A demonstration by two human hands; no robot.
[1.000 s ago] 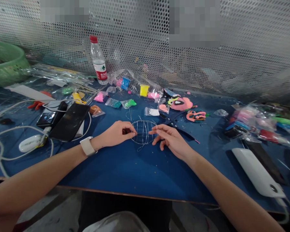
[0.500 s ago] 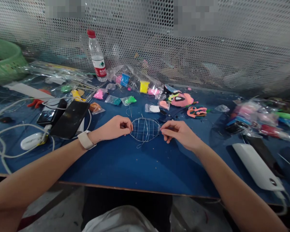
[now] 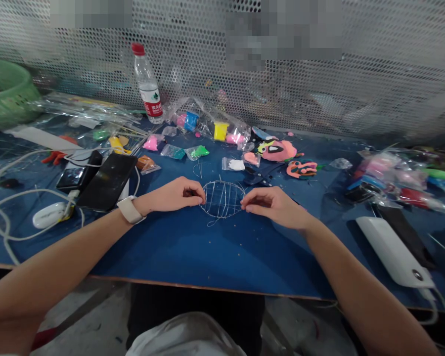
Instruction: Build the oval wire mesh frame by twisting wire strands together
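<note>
Between my two hands is a wire frame (image 3: 224, 199), an oval of twisted silver wire crossed by thinner wires, with a small loop at its lower edge. My left hand (image 3: 181, 194) pinches its left end between thumb and fingers. At the opposite end, my right hand (image 3: 265, 202) has thumb and fingertips closed on the frame's right tip. A pale band circles my left wrist. Behind the frame lie a small bag of white clay (image 3: 236, 164) and a pink clay figure (image 3: 278, 150).
A water bottle (image 3: 148, 86) stands by the perforated metal panel (image 3: 193, 44). On the left are a phone (image 3: 109, 180), white cables and a green basket (image 3: 11, 94). To the right lie a white power bank (image 3: 393, 252) and bagged clay (image 3: 381, 175). The blue table's front edge (image 3: 207, 288) is close.
My right hand has moved slightly left, and its fingers have closed in on the frame's right tip. The left hand keeps its pinch, almost unmoved.
</note>
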